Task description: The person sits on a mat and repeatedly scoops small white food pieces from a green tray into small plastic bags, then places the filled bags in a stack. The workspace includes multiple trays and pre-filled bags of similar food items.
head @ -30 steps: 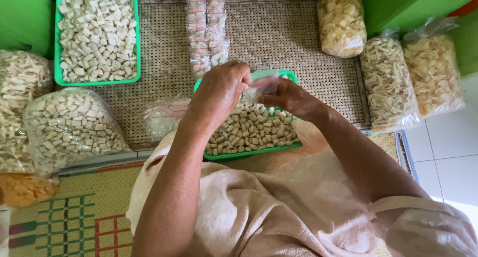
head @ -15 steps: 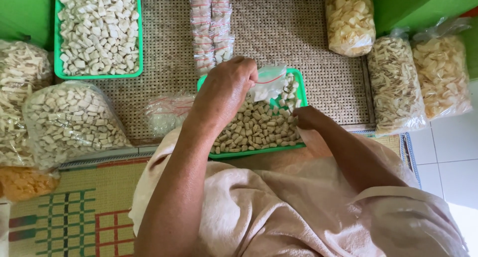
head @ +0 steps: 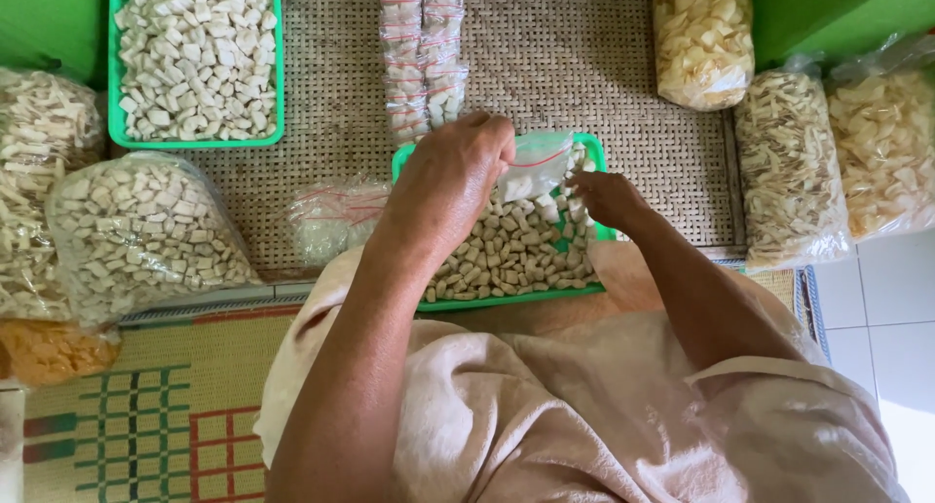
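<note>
Since half a second ago, the right hand [head: 606, 196] has moved up from the near edge of the green tray [head: 506, 298] and now lies over the pale crackers [head: 506, 255] at the tray's right side. Its fingers are loosely curled and touch the pieces; I cannot tell if they pinch one. The left hand [head: 450, 180] stays over the far left part of the tray, fingers pressed together, pinching a small clear bag [head: 536, 162] by its mouth. The bag hangs between both hands. The tray rests at the near edge of the woven mat [head: 604, 74], just beside a row of filled small bags [head: 424, 55].
</note>
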